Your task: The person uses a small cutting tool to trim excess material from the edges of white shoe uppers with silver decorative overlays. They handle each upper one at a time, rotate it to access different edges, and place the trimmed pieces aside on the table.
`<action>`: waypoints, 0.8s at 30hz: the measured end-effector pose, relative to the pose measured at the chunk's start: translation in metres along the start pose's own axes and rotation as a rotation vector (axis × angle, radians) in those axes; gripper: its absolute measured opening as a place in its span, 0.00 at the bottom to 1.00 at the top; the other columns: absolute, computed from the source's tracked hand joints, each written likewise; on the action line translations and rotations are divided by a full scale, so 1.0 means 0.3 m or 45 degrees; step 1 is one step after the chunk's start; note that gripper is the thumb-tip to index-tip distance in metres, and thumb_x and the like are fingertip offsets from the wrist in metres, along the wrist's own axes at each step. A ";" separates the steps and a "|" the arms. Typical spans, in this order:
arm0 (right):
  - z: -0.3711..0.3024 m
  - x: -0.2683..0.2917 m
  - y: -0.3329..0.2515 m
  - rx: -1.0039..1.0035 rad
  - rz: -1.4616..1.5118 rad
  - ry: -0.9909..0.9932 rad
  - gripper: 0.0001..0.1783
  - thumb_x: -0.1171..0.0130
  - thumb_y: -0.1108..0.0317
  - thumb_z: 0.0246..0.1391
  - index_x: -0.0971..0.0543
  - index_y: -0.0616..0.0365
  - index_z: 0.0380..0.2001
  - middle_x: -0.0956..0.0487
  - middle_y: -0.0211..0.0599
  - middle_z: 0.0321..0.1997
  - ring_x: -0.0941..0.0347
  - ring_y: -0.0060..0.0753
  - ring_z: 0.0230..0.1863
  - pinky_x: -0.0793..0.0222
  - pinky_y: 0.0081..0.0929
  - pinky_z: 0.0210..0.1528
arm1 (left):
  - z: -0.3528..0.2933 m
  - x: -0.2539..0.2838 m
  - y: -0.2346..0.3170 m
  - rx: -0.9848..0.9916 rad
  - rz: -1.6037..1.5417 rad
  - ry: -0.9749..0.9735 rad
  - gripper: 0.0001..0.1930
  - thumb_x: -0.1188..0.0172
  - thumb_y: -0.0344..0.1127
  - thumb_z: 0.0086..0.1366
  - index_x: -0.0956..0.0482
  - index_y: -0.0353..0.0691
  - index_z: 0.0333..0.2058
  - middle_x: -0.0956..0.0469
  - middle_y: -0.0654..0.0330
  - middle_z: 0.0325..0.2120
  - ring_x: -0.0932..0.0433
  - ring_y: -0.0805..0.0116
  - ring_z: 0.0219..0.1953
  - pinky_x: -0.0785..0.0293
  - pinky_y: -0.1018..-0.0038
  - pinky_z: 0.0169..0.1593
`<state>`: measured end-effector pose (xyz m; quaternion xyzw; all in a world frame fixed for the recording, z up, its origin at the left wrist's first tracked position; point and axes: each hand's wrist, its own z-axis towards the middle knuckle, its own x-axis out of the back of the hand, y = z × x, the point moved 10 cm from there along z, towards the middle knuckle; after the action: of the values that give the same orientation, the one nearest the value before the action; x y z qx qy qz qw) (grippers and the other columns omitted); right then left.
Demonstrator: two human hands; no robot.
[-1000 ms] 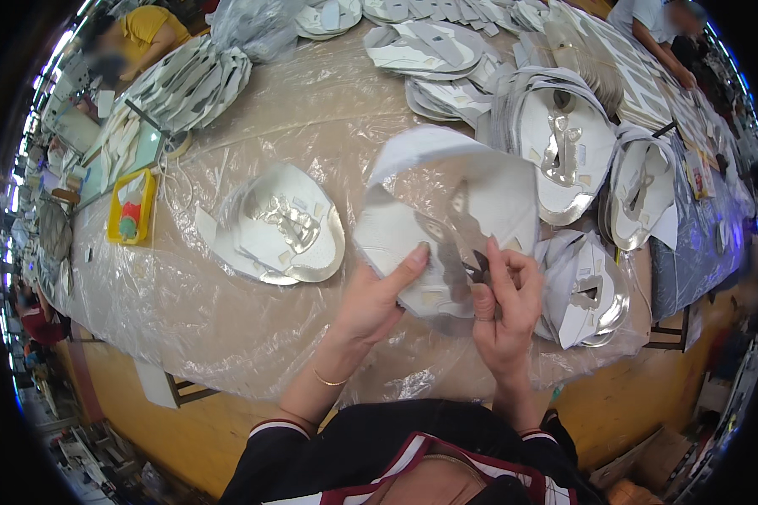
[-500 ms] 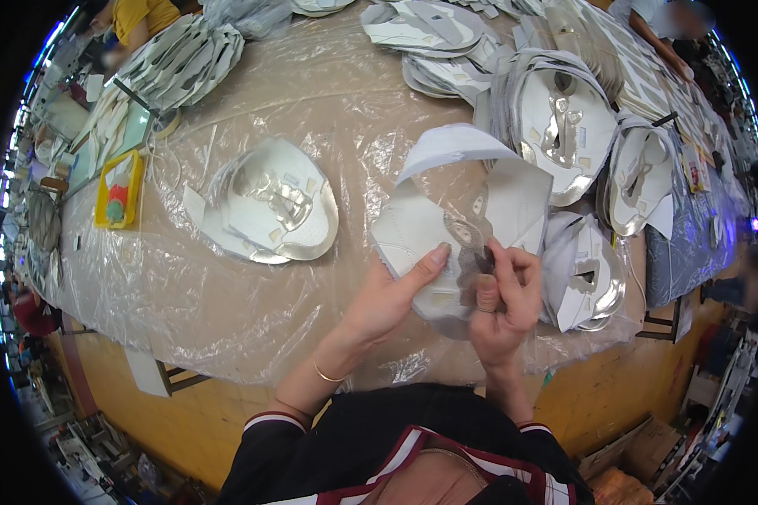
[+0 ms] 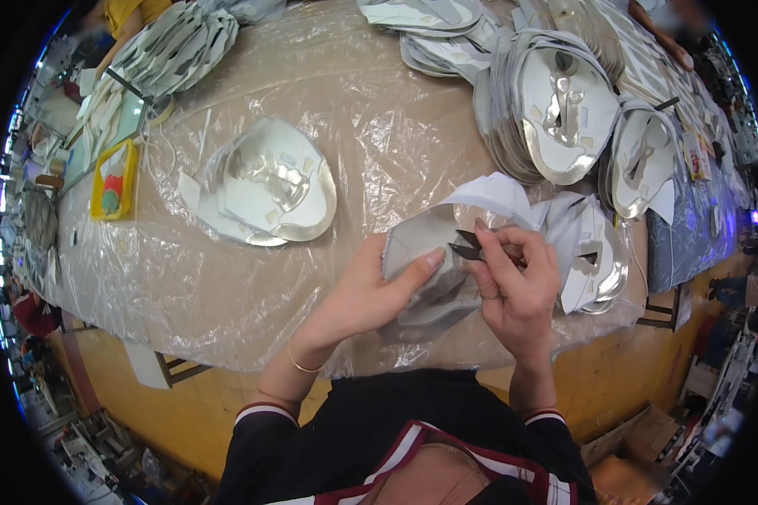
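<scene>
In front of my body I hold a white and grey shoe upper (image 3: 413, 239), its pale band curving up at the far side. My left hand (image 3: 370, 295) grips its left edge, thumb on the top face and the other fingers underneath. Small dark thread snips (image 3: 465, 245) are in my right hand (image 3: 520, 282). Their blades stand apart and point left, just over the middle of the upper, close to my left thumb. Whether a blade touches the material I cannot tell. My right palm hides the snips' rear end.
Flat white and silver uppers (image 3: 265, 181) lie to the left on the plastic-covered table (image 3: 379, 139). Stacked uppers (image 3: 564, 118) crowd the right, with a smaller pile (image 3: 594, 261) beside my right hand. A yellow basket (image 3: 103, 209) stands far left. Co-workers' arms (image 3: 667, 44) show at the far corners.
The upper has turned and tilted, now showing a greyer face. My right hand has turned, bringing the snips into plain view with their blades apart. My left hand still grips the edge.
</scene>
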<state>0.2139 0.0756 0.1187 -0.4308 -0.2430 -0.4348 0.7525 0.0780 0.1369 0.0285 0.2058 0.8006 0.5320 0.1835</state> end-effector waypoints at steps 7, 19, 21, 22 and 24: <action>-0.016 0.007 -0.003 -0.026 -0.046 0.027 0.21 0.31 0.66 0.47 0.17 0.54 0.47 0.23 0.29 0.35 0.28 0.26 0.30 0.42 0.26 0.34 | -0.016 -0.014 0.038 -0.075 0.035 -0.094 0.19 0.41 0.41 0.67 0.23 0.27 0.45 0.18 0.53 0.33 0.22 0.72 0.37 0.25 0.71 0.42; -0.046 -0.010 0.033 -0.204 0.159 0.025 0.17 0.32 0.72 0.47 0.16 0.56 0.44 0.24 0.31 0.32 0.31 0.30 0.29 0.37 0.26 0.31 | -0.027 -0.023 0.047 -0.096 0.076 -0.126 0.17 0.41 0.39 0.68 0.22 0.28 0.45 0.18 0.55 0.33 0.23 0.73 0.36 0.26 0.71 0.42; -0.048 0.002 0.042 -0.220 0.210 0.067 0.16 0.33 0.73 0.50 0.17 0.59 0.44 0.24 0.33 0.33 0.31 0.30 0.29 0.36 0.25 0.31 | -0.028 -0.021 0.035 -0.075 0.098 -0.147 0.17 0.41 0.39 0.68 0.22 0.29 0.46 0.18 0.56 0.33 0.23 0.74 0.36 0.26 0.73 0.41; -0.049 0.009 0.044 -0.219 0.243 0.093 0.16 0.34 0.73 0.51 0.17 0.60 0.45 0.25 0.34 0.33 0.31 0.29 0.30 0.36 0.25 0.31 | -0.028 -0.021 0.033 -0.081 0.074 -0.155 0.17 0.41 0.40 0.68 0.22 0.29 0.46 0.18 0.57 0.33 0.23 0.75 0.36 0.26 0.73 0.41; -0.061 0.007 0.088 -0.376 0.515 0.110 0.15 0.37 0.73 0.54 0.18 0.62 0.45 0.25 0.36 0.35 0.30 0.28 0.31 0.36 0.23 0.33 | -0.026 -0.019 0.028 -0.089 0.022 -0.163 0.17 0.40 0.40 0.68 0.23 0.30 0.46 0.19 0.58 0.34 0.24 0.75 0.36 0.26 0.75 0.41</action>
<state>0.2376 0.0657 0.0995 -0.5569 -0.0533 -0.3243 0.7627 0.0799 0.1308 0.0397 0.2397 0.7665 0.5468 0.2368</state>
